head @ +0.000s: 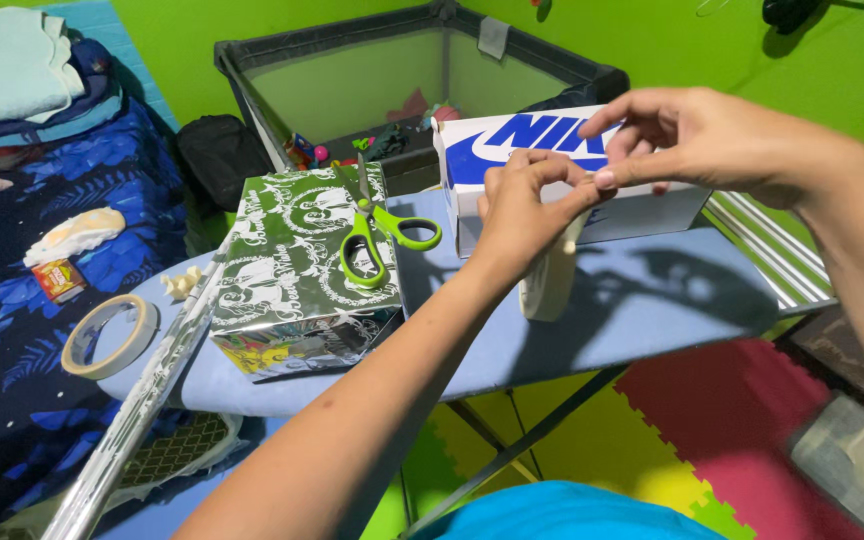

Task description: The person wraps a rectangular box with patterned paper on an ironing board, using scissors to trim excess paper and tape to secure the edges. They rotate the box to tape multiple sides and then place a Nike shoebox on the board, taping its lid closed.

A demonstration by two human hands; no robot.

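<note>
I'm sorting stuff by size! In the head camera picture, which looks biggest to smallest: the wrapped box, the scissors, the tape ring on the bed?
1. Wrapped box, clearly the biggest.
2. Scissors and tape ring look about alike, so I won't rank them.

Both hands, left hand (522, 205) and right hand (692, 135), pinch masking tape (550, 280) above the blue ironing board (652, 300).

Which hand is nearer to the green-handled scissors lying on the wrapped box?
Left. The left hand holds up a tape roll just right of the scissors; the right hand is farther right, in front of the shoebox.
</note>
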